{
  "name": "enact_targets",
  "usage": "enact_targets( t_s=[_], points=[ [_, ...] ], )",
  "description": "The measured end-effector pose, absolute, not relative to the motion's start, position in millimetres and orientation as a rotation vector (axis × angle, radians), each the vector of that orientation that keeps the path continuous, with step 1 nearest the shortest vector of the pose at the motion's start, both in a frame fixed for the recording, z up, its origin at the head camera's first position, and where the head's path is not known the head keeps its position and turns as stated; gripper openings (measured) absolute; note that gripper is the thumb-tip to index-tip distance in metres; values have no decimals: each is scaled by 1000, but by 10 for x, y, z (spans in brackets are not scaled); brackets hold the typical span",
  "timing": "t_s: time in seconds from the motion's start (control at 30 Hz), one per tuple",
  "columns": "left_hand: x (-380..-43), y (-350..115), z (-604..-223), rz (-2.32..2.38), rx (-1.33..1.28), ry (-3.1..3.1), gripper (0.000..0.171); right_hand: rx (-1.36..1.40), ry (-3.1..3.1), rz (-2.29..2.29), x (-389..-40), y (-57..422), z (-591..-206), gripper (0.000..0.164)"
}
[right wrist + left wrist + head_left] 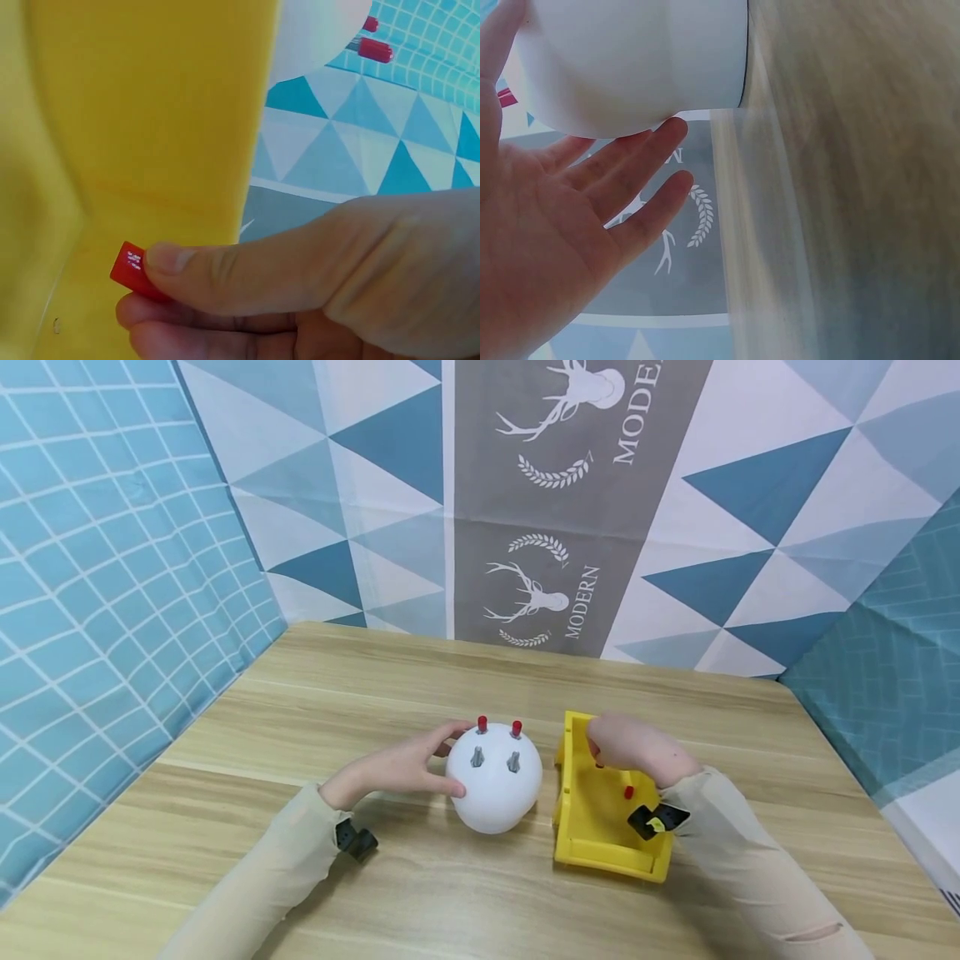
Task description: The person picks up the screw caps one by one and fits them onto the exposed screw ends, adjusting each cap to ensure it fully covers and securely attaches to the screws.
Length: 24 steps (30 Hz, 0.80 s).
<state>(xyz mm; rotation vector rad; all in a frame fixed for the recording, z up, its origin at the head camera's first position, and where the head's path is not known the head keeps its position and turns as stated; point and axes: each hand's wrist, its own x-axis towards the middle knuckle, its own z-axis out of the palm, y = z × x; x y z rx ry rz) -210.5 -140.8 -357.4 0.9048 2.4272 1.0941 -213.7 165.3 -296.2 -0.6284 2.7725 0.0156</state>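
Observation:
A white rounded body (493, 797) stands on the table with metal prongs on its top. Two of them carry red caps (517, 727); two nearer metal prongs (477, 757) are bare. My left hand (408, 766) holds the body from its left side, thumb at the front and fingers behind. Inside the yellow bin (566, 802), my right hand (637, 747) pinches a small red cap (129, 268) between thumb and fingers. Another red cap (628, 792) lies on the bin's floor.
The bin stands just right of the white body on the wooden table (420, 893). A patterned cloth (405, 527) hangs behind the table, and a blue tiled cloth (112, 568) covers the left side.

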Motion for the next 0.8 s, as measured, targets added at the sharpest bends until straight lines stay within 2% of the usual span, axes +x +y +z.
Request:
enact_targets(
  t_s=[0.4, 0.8],
  points=[
    [-2099, -1401, -3567, 1085, 900, 2430, 85, -671, 2839, -37, -2091, 1648, -2877, 10],
    [-2094, -1377, -3575, 1101, 937, 2425, 85, -742, 2872, -182, -2071, 1614, -2786, 18]
  ],
)
